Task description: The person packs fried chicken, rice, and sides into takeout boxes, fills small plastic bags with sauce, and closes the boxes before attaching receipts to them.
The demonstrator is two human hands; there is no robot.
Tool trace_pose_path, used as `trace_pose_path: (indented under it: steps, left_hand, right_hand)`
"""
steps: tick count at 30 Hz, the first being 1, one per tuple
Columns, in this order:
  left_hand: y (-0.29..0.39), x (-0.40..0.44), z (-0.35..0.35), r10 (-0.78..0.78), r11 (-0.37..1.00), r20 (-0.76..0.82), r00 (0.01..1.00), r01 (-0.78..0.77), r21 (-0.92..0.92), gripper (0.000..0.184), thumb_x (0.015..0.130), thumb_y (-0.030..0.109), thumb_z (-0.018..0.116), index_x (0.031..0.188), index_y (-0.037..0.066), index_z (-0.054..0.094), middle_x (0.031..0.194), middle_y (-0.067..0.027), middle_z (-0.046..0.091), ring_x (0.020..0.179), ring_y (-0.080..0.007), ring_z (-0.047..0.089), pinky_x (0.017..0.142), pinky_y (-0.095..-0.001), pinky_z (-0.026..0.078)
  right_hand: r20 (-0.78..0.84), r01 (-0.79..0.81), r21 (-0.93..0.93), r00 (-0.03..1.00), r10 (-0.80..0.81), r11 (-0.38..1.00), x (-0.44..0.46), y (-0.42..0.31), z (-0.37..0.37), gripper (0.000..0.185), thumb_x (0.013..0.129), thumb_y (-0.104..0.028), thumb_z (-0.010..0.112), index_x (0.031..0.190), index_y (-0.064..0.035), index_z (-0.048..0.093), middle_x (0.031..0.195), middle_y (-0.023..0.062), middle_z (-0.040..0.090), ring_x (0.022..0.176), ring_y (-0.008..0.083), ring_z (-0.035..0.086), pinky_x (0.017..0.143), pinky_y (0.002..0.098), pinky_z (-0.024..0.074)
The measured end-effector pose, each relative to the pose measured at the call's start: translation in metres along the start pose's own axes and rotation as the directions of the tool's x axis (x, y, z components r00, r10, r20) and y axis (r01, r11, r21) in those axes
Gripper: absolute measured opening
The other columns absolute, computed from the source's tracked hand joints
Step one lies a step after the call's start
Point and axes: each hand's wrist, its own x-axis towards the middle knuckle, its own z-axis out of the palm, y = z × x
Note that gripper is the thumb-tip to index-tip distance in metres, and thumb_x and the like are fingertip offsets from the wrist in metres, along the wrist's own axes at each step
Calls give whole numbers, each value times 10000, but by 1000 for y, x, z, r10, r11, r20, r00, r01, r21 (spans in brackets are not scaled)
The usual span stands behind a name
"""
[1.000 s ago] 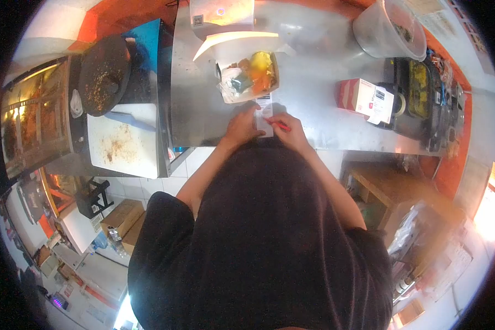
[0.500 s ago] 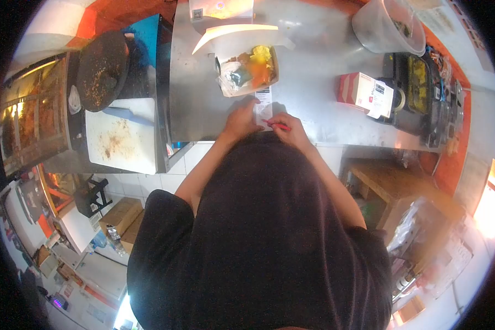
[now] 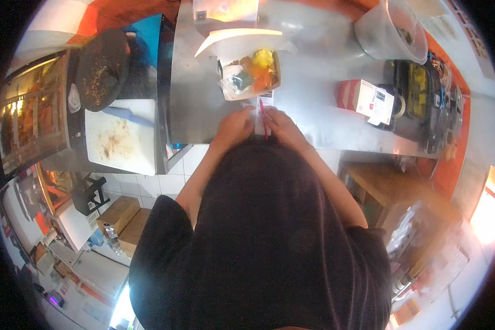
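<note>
A narrow printed receipt lies on the metal counter in front of me, partly covered by my hands. My left hand is at its left edge, fingers curled together against the paper. Over the receipt, a red pen points lengthwise away from me. The curled fingers of my right hand touch the pen's right side; how firmly they grip it cannot be made out. Just beyond the receipt sits an open takeaway box holding yellow and orange food and a clear plastic bag with something dark inside.
Counter stretches both ways. To the right stand a red-and-white carton, a clear plastic tub and black containers. On the left are a stained white cutting board, a knife and a dark round pan.
The red pen has turned from lying sideways in my right hand to pointing away from me. My right hand has shifted slightly left, and my left hand's fingers have drawn together.
</note>
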Motion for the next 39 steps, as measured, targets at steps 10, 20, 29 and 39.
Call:
trace_pose_path:
  steps: [10,20,29,39]
  left_hand:
    - [7,42,-79,-187,972,-562,806,236,15,870,710,185,872,1422,29,395,1272,-220,456,1199,-395,511,1020,-455,455]
    - [20,73,-114,-49,954,-645,762,227,195,1271,647,204,928,1602,11,112,1520,-294,248,1380,-442,345,1166,-517,314]
    - [-18,77,-139,125,992,-506,854,-109,62,1105,646,331,932,1546,64,349,1467,-226,399,1372,-395,396,1114,-509,354]
    - [-20,69,-103,94,994,-250,964,-105,-33,896,628,218,922,1413,113,502,1439,-226,436,1323,-433,472,1128,-497,385]
  right_hand:
    - [-525,165,-197,815,-246,966,64,-94,-119,286,887,-15,619,1171,-20,651,1243,181,589,1147,378,607,971,440,507]
    - [-502,212,-307,792,-347,928,127,-100,-148,476,896,-16,630,1364,-63,553,1316,187,587,1177,403,582,1005,461,485]
    - [-265,219,-150,931,-253,964,99,-68,-129,404,882,40,631,1230,-140,730,1225,155,593,1094,377,587,991,445,485]
    - [-295,36,46,955,-21,998,73,-32,-37,583,860,-51,746,1402,-172,568,1599,289,250,1484,465,300,1177,472,357]
